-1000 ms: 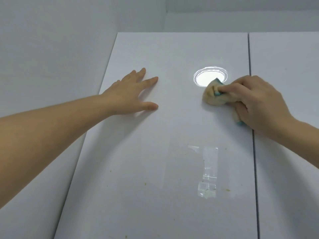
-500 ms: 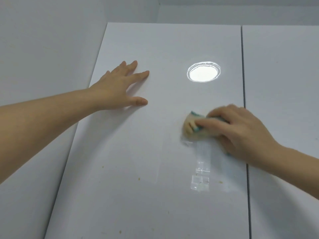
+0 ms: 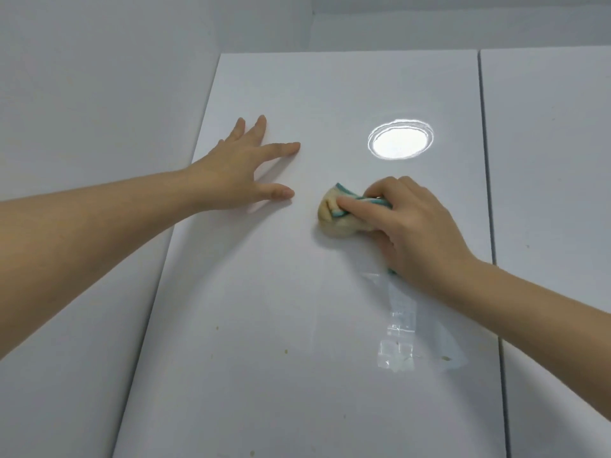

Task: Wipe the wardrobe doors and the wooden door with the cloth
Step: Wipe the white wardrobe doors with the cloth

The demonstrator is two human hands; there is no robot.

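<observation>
A glossy white wardrobe door fills the middle of the head view. My right hand grips a bunched beige cloth with teal edging and presses it against the door's middle. My left hand lies flat on the door's upper left with fingers spread, a short way left of the cloth. Several small yellowish specks dot the lower part of the door. A second white door adjoins on the right, past a dark vertical gap.
A bright round light reflection shines on the door above the cloth. A window reflection shows below my right hand. A white wall borders the wardrobe on the left, with the ceiling above.
My right hand swept the cloth down from beside the light reflection, then leftward and a little back up toward the door's middle. My left hand stayed flat on the door.
</observation>
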